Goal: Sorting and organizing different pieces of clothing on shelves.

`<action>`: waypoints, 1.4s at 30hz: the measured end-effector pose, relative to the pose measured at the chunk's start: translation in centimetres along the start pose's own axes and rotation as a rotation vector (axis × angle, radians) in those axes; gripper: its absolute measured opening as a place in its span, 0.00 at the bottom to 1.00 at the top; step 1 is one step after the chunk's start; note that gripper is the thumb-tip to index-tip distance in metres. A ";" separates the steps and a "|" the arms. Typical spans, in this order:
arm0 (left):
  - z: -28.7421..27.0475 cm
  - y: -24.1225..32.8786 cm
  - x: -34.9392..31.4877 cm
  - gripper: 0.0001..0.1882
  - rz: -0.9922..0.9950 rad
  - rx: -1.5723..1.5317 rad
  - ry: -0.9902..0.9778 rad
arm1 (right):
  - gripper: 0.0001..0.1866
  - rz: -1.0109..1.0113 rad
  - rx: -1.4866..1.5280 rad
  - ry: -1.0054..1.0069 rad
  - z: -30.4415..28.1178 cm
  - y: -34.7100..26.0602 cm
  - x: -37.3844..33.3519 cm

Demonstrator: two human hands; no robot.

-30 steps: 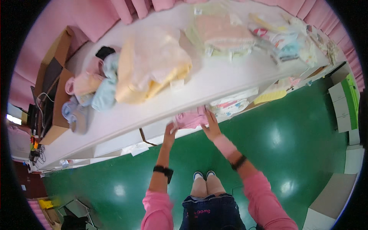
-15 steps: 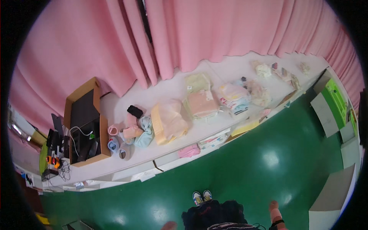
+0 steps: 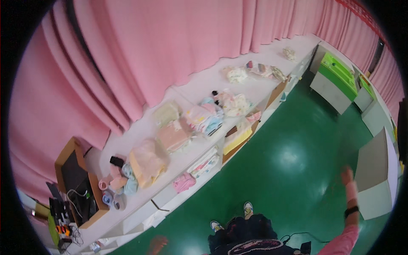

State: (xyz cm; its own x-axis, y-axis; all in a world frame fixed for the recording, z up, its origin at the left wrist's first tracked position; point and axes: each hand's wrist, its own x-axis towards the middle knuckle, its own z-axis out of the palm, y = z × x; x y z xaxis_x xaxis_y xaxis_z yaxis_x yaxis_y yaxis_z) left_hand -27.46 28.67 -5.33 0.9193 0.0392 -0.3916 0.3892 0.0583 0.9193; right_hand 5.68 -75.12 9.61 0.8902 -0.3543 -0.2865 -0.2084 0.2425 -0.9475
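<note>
My right hand (image 3: 347, 175) is out to the right over the green floor, next to a grey-white cabinet (image 3: 376, 176); a dark band circles the wrist. At the lower edge my left hand (image 3: 159, 244) hangs low, well apart from the counter. Motion smears the fingers of both hands, and I see nothing held. Along the white counter (image 3: 146, 193) lie a peach and yellow folded cloth (image 3: 148, 161), a pink folded garment (image 3: 173, 135), a pale green one (image 3: 166, 114) and a pile of patterned baby clothes (image 3: 203, 117). Small shoes (image 3: 119, 202) stand near the left end.
A cardboard box (image 3: 95, 219) with black equipment and a cable stands at the counter's left end. Shelves below hold a pink cloth (image 3: 184, 182) and a yellow one (image 3: 238, 141). Pink curtains (image 3: 178, 42) hang behind. Green-topped units (image 3: 335, 76) stand at the far right.
The view has swung right, so the counter appears further left. My right arm has come further into view and reaches outward. My feet have moved apart.
</note>
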 end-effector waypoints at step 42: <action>90.9 85.9 100.1 0.09 0.691 0.757 -0.711 | 0.05 -1.037 -1.274 0.042 24.5 -52.9 64.0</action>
State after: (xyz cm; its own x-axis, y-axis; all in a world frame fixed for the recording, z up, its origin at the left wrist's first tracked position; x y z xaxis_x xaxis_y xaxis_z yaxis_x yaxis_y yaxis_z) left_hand 103.32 -53.08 37.88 0.6811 -0.7286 0.0727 -0.4685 -0.3574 0.8080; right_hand 83.59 -88.44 44.89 0.8476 0.0906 0.5229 0.2360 -0.9469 -0.2185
